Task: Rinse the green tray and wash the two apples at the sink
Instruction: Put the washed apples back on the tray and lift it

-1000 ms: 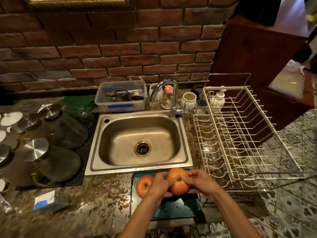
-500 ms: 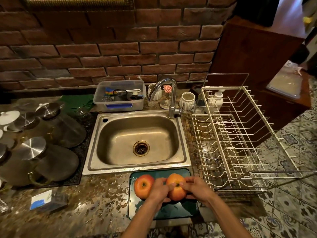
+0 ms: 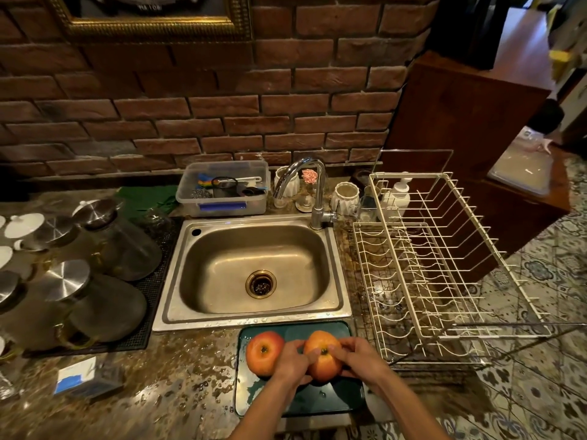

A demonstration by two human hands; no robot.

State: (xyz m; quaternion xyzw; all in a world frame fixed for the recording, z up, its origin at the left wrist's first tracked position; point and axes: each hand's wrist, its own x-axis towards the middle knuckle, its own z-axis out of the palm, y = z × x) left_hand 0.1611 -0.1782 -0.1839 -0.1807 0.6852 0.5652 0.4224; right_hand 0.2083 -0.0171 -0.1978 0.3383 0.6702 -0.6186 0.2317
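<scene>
**Both hands on one apple, tray in front of sink**

Green tray [image 3: 317, 404] lies on the wet counter just in front of the sink [image 3: 254, 322]. Left hand [image 3: 293, 363] and right hand [image 3: 359, 357] cup the right apple [image 3: 322, 365] from either side, fingers curled round it, stem up; likely two hands to steady wet fruit. Left apple [image 3: 263, 352] rests on the tray, beside it. Faucet [image 3: 305, 185] at the sink's back rim shows no water.

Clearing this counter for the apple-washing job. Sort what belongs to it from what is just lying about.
Belongs:
green tray
left apple
right apple, held by left hand and right hand
sink
tap

Lying about:
dish rack
plastic tub
glass jars
soap pump
</scene>
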